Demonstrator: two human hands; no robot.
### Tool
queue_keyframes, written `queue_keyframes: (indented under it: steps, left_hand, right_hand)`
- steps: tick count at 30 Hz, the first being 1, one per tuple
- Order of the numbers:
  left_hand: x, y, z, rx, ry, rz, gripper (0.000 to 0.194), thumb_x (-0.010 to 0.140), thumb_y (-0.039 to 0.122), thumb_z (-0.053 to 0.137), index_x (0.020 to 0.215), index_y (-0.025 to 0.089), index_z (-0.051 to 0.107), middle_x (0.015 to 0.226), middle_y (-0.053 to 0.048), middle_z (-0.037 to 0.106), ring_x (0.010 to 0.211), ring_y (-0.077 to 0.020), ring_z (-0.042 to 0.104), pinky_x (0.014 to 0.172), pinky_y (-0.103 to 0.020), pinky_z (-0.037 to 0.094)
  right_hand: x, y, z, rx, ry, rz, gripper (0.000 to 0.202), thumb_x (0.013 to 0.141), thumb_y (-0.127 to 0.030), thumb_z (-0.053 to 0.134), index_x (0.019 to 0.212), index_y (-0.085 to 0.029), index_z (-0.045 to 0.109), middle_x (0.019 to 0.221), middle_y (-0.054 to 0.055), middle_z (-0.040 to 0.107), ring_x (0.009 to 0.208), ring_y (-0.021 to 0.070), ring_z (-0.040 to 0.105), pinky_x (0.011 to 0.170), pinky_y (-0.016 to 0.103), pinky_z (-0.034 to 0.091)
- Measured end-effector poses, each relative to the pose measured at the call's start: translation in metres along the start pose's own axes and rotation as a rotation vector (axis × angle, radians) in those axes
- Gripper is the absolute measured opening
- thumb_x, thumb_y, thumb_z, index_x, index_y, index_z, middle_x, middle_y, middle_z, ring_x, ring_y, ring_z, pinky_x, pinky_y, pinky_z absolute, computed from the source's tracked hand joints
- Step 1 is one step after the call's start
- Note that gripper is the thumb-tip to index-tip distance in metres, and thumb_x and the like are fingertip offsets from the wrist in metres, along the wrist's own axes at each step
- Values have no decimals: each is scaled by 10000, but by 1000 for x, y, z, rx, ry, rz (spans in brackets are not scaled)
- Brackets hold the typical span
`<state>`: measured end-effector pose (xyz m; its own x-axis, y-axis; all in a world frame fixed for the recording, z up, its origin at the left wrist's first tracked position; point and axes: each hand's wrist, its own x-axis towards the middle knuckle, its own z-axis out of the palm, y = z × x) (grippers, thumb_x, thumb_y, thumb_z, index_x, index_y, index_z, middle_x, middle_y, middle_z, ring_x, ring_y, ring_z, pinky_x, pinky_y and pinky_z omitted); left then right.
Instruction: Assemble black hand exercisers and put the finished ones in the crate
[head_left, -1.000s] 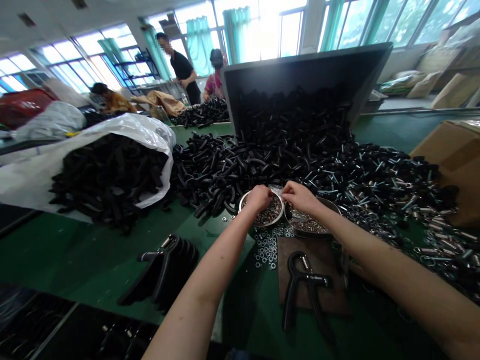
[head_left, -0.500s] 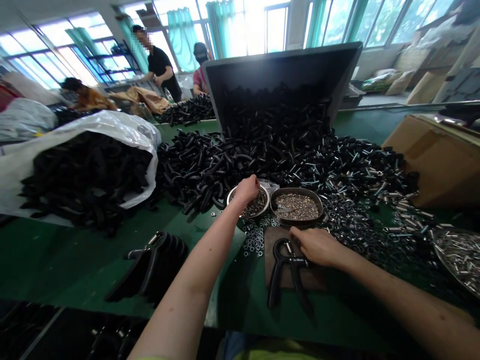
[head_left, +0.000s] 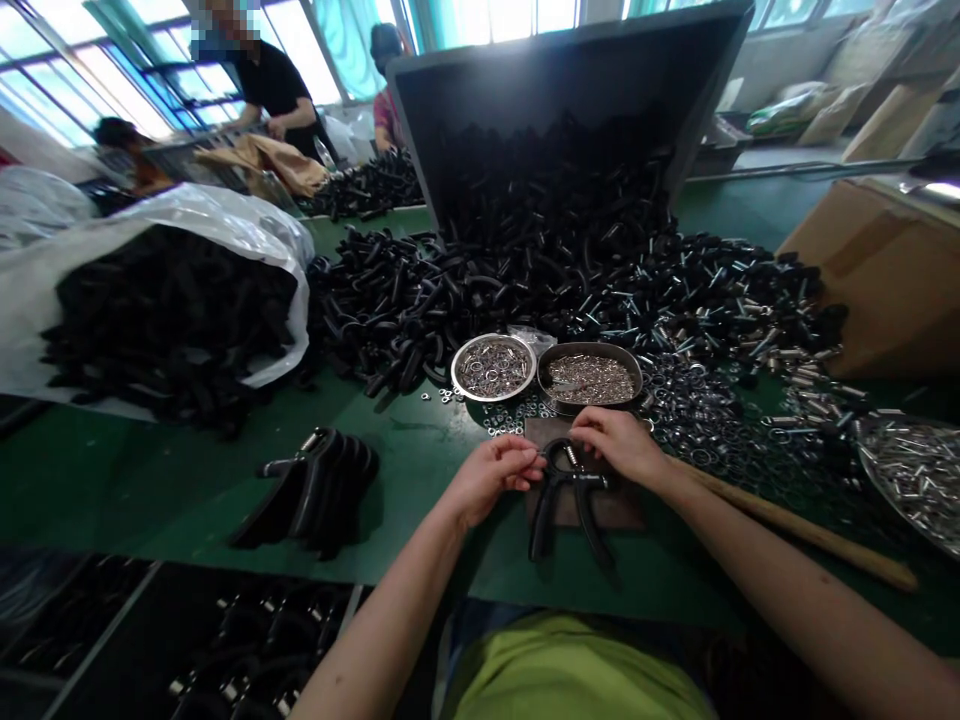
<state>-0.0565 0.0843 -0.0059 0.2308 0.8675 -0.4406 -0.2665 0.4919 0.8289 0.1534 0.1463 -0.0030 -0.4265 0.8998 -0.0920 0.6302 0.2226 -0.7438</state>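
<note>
A black hand grip strengthener [head_left: 576,480] with a metal spring lies on a brown square plate [head_left: 626,512], its two handles spread towards me. My left hand [head_left: 501,474] is at the left of its curved top, thumb and fingertips pinched together. Whatever small piece they hold is too small to name. My right hand [head_left: 619,445] is over the plate, by the upper right of the strengthener. Its fingers are curled together and their tips are partly hidden. Beyond the hands, a round metal bowl [head_left: 457,385] holds small metal parts, and an oval tin [head_left: 637,380] holds tiny ones.
Black handles [head_left: 390,300] are heaped before a tipped grey crate [head_left: 540,85]. At left are a white bag [head_left: 296,335] and a row of strengtheners [head_left: 322,495]. A wooden stick [head_left: 810,525] lies beneath my right forearm; a cardboard box [head_left: 885,285] stands right. Co-workers are behind.
My left hand has come back from the round bowl to the strengthener's left side. My right hand remains by its top. The view has tilted down, and the wooden stick now shows.
</note>
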Motion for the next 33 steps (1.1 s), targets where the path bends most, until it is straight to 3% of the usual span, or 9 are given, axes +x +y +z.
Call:
queue_keyframes:
  steps: [3,8,15,18,21,25,28,33]
  left_hand:
    - [-4,-14,2,-52,8,-21,337,655,313,778,874,125,604,823,-61,687,668,-100,640,557,-161,475]
    - [-2,-21,4,-97,23,-6,351,633,322,796,857,126,611,812,-52,687,649,-87,622,566,-164,473]
    - [3,-23,10,73,26,106,294,709,394,710,797,132,612,698,13,587,577,-58,506,539,-167,389]
    - [4,-23,14,261,56,186,253,762,394,640,774,144,601,643,33,540,545,-74,464,532,-193,359]
    - [5,-22,20,597,136,352,159,805,314,583,763,162,608,706,9,581,662,-124,525,628,-232,393]
    - [6,-24,27,966,172,560,84,837,210,548,789,176,609,810,-15,605,814,-161,550,741,-264,404]
    - [8,-29,30,1116,172,636,87,859,187,523,812,179,596,818,-19,594,812,-160,549,731,-262,416]
    - [10,-37,30,1353,233,776,117,893,191,479,858,180,590,845,-30,590,810,-160,545,718,-259,434]
  right_hand:
    - [4,1,7,-95,21,-17,209,848,-325,478,813,-181,626,694,5,654,649,136,603,609,240,426]
    - [0,-6,13,-317,62,-80,202,890,-280,445,826,-173,604,835,54,661,790,162,599,690,252,383]
    - [-13,-14,15,-568,57,-162,254,936,-314,378,858,-188,585,893,65,646,836,179,595,634,256,322]
    - [-12,-15,18,-617,81,-150,237,938,-306,379,879,-187,575,900,63,651,787,171,602,593,258,308]
    - [-11,-17,21,-643,85,-152,232,939,-290,380,888,-187,581,892,60,654,767,168,602,585,258,315]
    - [-18,-12,10,-650,112,-200,201,918,-329,444,964,-220,606,963,45,651,917,196,568,672,265,379]
    - [-39,5,-12,-696,237,-220,241,882,-322,513,1092,-215,567,1059,58,618,1009,218,512,774,298,409]
    - [-92,59,-40,-940,271,9,225,812,-396,593,861,-180,553,865,81,577,827,244,534,658,332,415]
